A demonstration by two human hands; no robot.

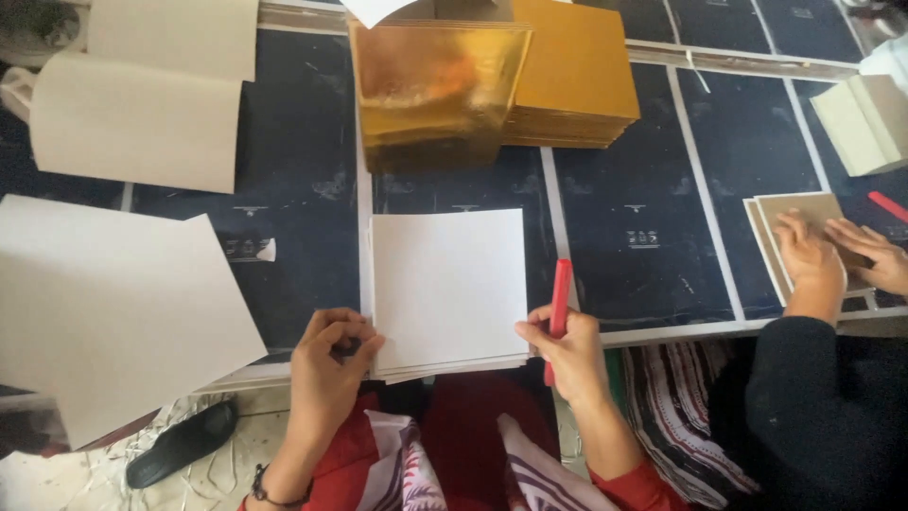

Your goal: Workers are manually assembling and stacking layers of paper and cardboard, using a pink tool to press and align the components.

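A stack of white square cards [446, 284] lies on the dark work surface [643, 189] right in front of me. My left hand [326, 364] rests curled at the stack's lower left corner, touching its edge. My right hand [566, 352] touches the stack's lower right corner and holds a red pen-like tool [559, 301] pointing away from me.
Shiny gold sheets [435, 85] and a matte gold stack [575, 76] sit behind the cards. Large white sheets [104, 303] lie at left, cream boards [142, 104] at far left. At right, another person's hands [832, 255] press a tan card [799, 213]. A black slipper [184, 443] lies on the floor.
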